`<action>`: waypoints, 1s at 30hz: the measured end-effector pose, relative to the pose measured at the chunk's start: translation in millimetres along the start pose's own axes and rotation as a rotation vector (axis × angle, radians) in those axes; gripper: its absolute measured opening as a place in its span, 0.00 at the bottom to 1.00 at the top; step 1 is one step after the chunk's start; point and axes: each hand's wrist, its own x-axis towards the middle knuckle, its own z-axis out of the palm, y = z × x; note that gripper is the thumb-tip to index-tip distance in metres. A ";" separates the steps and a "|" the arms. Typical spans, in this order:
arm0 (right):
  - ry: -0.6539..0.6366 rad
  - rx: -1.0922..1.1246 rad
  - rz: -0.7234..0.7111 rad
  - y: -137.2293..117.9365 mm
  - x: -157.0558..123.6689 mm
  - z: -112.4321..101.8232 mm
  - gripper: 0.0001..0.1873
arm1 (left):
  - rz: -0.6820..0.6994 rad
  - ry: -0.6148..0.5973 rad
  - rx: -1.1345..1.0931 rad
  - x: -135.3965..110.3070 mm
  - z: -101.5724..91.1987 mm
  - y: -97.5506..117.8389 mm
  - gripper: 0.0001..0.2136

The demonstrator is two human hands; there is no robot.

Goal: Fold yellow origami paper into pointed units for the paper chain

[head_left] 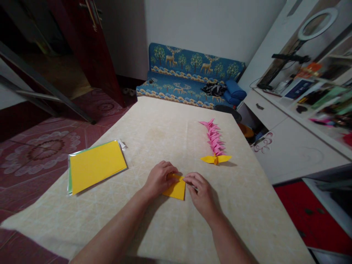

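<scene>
A piece of yellow paper [177,191] is held at the lower centre of the frame, just above the surface or upon it, which cannot be told; its upper left part is gripped by the left hand [161,178], whose fingers are curled narrowly over it; its upper right corner is pinched by the right hand [200,191], whose thumb and fingertips are brought close together. Both forearms are stretched in from the bottom edge, over a bench [167,128] covered with a pale patterned cloth.

To the right of centre, a row of pink folded paper birds [215,138] is lined up on the bench; at its near end 1 yellow paper bird [216,159] is set, its 2 wings spread sideways. At the left of the frame, a pack of paper [97,167] is laid flat, its yellow top sheet edged with green. At the upper centre, a blue sofa [178,88] patterned with deer and trees is seen; a ring light [302,35] is mounted at the upper right.
</scene>
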 end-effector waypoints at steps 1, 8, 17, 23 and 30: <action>-0.009 -0.037 0.003 0.2 -0.2 0.7 0.17 | 0.028 -0.005 0.026 -1.2 0.5 0.0 0.08; -0.024 -0.088 0.008 2.2 3.6 0.0 0.21 | 0.127 -0.053 0.126 -18.8 3.4 5.1 0.09; -0.099 -0.113 0.183 -3.6 28.9 5.2 0.09 | 0.146 -0.105 0.066 -24.1 -8.1 16.4 0.18; -0.233 -0.258 0.297 -19.2 31.4 -2.3 0.03 | 0.172 -0.109 0.058 -32.3 -9.3 18.8 0.31; -0.162 -0.264 0.306 -26.1 17.7 -6.5 0.05 | 0.157 -0.069 0.083 -44.4 -10.1 21.6 0.18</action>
